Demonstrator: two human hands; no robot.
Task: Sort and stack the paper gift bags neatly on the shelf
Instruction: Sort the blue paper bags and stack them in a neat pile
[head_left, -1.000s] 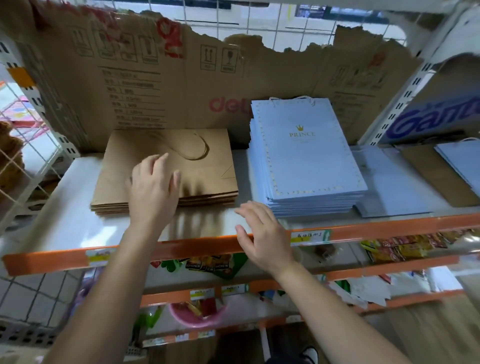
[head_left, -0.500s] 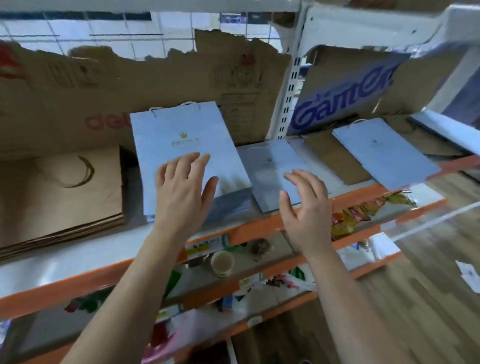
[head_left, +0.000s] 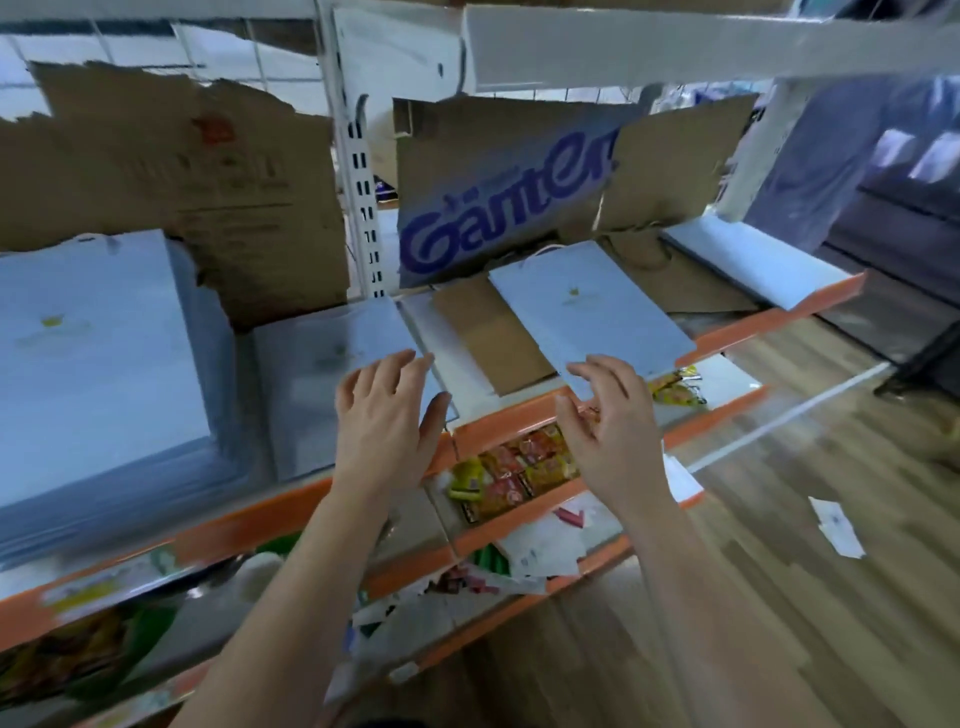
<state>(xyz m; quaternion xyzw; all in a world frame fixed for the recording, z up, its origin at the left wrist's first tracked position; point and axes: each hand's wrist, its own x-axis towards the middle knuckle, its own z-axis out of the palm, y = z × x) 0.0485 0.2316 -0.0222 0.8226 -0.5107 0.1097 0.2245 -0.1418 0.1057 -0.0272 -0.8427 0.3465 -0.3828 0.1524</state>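
A light-blue paper gift bag (head_left: 587, 306) lies askew on the orange-edged shelf (head_left: 769, 326), overlapping a brown paper bag (head_left: 493, 343). The right hand (head_left: 608, 426) curls at its near corner, grasp unclear. The left hand (head_left: 387, 421), fingers straight and holding nothing, is over another blue bag (head_left: 332, 353) beside the tall blue stack (head_left: 104, 374)

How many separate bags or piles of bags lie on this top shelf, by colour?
Blue: 4 - tall pile, middle bag, slanted bag, far-right one
Brown: 2 - front bag, back bag
Total: 6
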